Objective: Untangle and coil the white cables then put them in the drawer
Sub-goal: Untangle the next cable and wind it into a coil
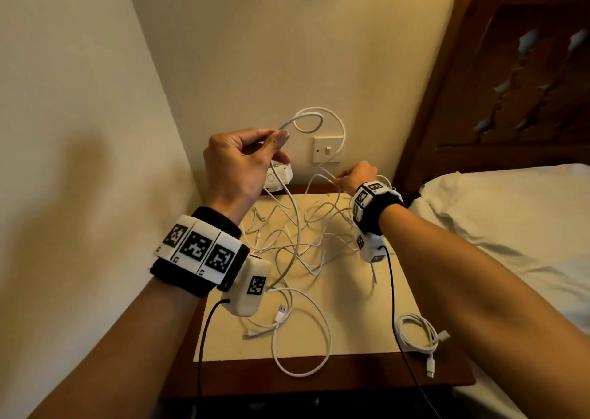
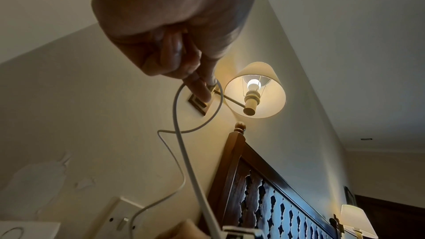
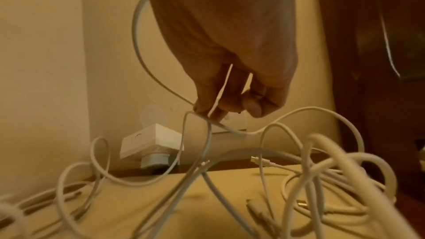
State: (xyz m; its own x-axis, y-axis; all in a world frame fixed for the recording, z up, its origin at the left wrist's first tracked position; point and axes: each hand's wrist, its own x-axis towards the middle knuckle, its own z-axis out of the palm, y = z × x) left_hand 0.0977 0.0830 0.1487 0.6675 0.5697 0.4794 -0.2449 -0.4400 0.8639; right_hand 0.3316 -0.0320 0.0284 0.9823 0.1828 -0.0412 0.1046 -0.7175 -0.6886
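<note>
We have our left hand [image 1: 238, 160] raised in front of the wall, thumb and forefinger pinching a white cable [image 1: 295, 214] just below the small loop that curls above the fingertips; from there it hangs down to the tangle of white cables [image 1: 306, 243] spread over the cream top of the bedside table [image 1: 360, 323]. Our right hand [image 1: 356, 177] is lower, near the wall switch [image 1: 327, 149], its fingers curled and pinching a thin strand lifted out of the same tangle (the right wrist view shows the strand running between the fingers). One coiled cable [image 1: 416, 332] already lies apart at the table's right edge, beside the bed [image 1: 510, 227]. A white plug adapter [image 1: 279, 177] sits at the back against the wall.
</note>
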